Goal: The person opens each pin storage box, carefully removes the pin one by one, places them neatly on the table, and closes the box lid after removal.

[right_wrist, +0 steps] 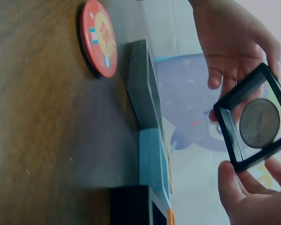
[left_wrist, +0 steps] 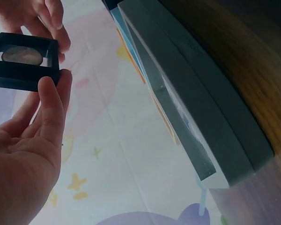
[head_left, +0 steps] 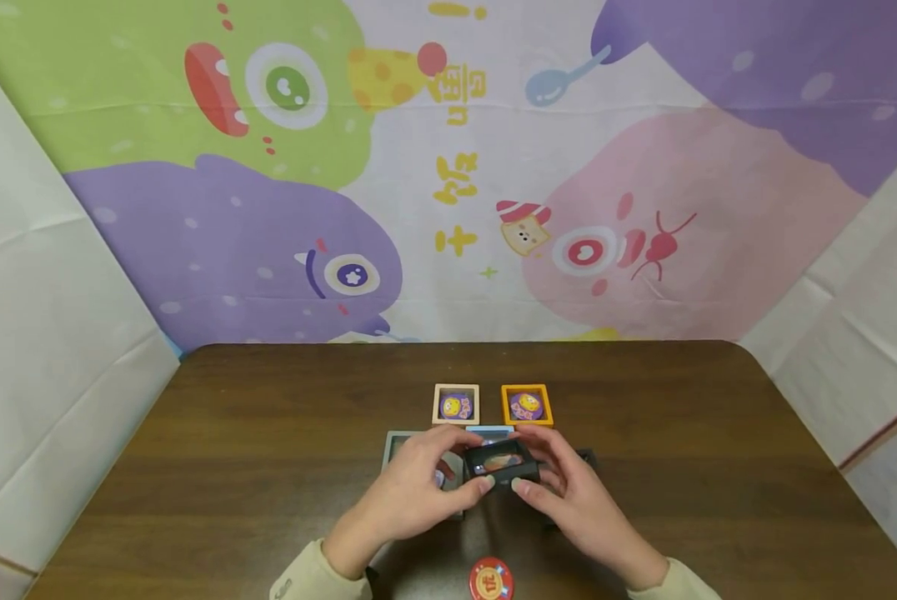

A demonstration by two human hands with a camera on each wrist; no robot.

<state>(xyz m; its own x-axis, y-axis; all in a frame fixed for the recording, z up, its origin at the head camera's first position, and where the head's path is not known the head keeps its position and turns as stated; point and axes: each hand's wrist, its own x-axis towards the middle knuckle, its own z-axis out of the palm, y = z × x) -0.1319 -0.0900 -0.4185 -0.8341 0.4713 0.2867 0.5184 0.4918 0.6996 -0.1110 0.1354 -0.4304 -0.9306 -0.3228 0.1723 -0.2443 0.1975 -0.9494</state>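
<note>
Both hands hold a small black display frame (head_left: 525, 473) above the table, tilted, with a clear window. A round coin-like disc (right_wrist: 260, 123) sits inside that window. On the frame's left side, my left hand (head_left: 416, 482) grips it, thumb along the near edge. My right hand (head_left: 585, 502) pinches the other side between thumb and fingers. Beneath the left hand lies a larger grey-green frame (left_wrist: 192, 89), partly hidden. Just behind the held frame, a light blue frame (head_left: 491, 431) shows its far edge.
Farther back stand a cream frame (head_left: 456, 388) and an orange frame (head_left: 527, 388), each with a purple-and-yellow round badge inside. Another black frame (right_wrist: 129, 205) lies by the right hand. A red round badge (head_left: 491, 579) lies at the near edge. A printed cloth (head_left: 448, 300) hangs behind the table.
</note>
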